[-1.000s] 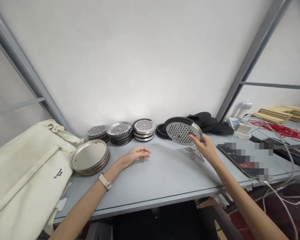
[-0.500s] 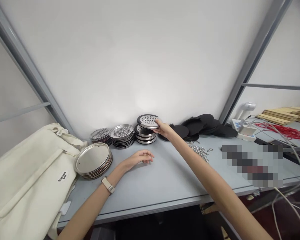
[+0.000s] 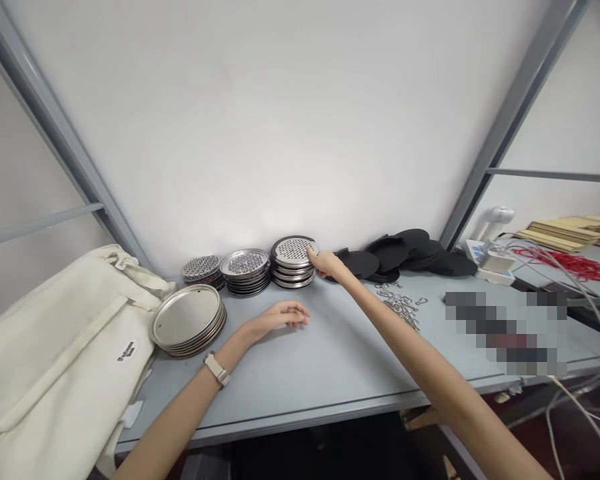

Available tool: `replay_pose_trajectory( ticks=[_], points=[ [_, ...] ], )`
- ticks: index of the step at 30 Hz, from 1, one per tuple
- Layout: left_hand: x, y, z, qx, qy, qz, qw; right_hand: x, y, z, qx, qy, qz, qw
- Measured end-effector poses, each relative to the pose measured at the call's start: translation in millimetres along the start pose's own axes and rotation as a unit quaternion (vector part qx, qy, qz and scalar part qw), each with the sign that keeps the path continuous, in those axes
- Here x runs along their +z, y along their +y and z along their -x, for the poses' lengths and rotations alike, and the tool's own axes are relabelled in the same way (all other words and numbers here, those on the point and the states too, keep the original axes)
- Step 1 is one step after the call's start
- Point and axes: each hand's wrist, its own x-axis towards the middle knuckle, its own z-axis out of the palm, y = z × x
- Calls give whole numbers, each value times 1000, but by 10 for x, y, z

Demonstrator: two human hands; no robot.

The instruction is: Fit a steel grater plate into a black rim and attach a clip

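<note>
My right hand (image 3: pixel 325 262) grips the near right rim of a round perforated metal disc (image 3: pixel 295 251) with a dark edge, its thumb on top. That disc lies on a stack of similar metal discs (image 3: pixel 293 276) by the wall. Left of it stands another stack of round grater-like discs (image 3: pixel 245 265), with a third, smaller stack (image 3: pixel 201 269) beyond. My left hand (image 3: pixel 283 315) rests over the table in front of the stacks, fingers loosely curled but apart, holding nothing. Plain metal discs (image 3: pixel 187 317) are piled near my left forearm.
Black flat round pieces (image 3: pixel 387 253) lie in a heap along the wall at right, with metal clips (image 3: pixel 400 303) before them. A cream bag (image 3: pixel 70 360) fills the left. Red cords (image 3: pixel 570 262), wooden boards (image 3: pixel 557 235) and a white device (image 3: pixel 495 260) sit far right.
My right hand has lowered the perforated disc, which was tilted above the stack and now lies flat on top. My left hand has stayed in place.
</note>
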Motion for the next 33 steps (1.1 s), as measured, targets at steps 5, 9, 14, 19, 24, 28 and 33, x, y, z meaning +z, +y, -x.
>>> replay_pose_trajectory(
  ticks=[5,9,14,19,24,28,33],
  points=[
    [1,3,-3,0,-1,-3,1000,42,-1,15,-3,-34,-12,999],
    [8,22,-1,-3,-5,-5,1000,62,-1,18,-20,-20,-16,999],
    [10,16,3,-1,-4,-9,1000,73,-23,72,-35,41,24,998],
    [45,44,27,13,11,-59,998,143,-24,340,-79,141,77,984],
    [163,406,208,68,65,-218,971,303,154,605,-181,130,176,959],
    [163,663,536,64,181,-291,937,338,421,669,-250,103,220,937],
    [-265,526,1071,-8,383,-411,827,256,646,672,-296,76,221,926]
  ],
)
